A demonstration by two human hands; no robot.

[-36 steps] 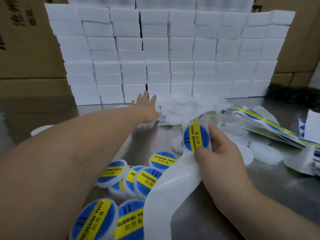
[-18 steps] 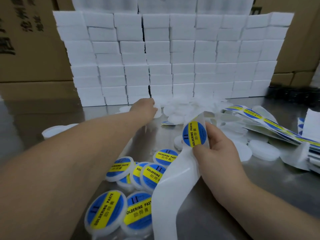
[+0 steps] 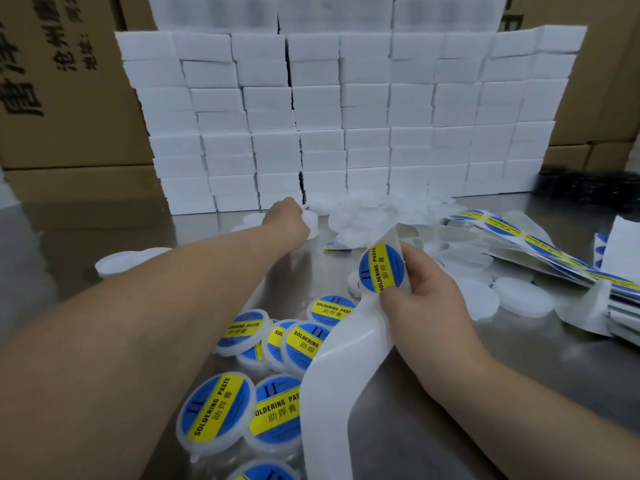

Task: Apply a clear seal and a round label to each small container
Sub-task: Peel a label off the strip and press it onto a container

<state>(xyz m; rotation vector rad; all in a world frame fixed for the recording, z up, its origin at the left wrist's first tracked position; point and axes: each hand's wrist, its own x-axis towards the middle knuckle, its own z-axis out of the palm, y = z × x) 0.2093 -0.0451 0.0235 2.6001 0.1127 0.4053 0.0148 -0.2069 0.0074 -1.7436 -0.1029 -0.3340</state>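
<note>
1. A white container (image 3: pixel 311 221) at the far pile is now gripped by the left hand (image 3: pixel 287 220), which was spread flat a second ago.
2. The label strip (image 3: pixel 346 358), with its round label (image 3: pixel 381 268), is still pinched by the right hand (image 3: pixel 426 299).

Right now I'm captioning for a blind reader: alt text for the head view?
The right hand pinches a round label on its backing strip; the left hand grips a white container by stacked white boxes. Labelled containers lie nearer.
</note>
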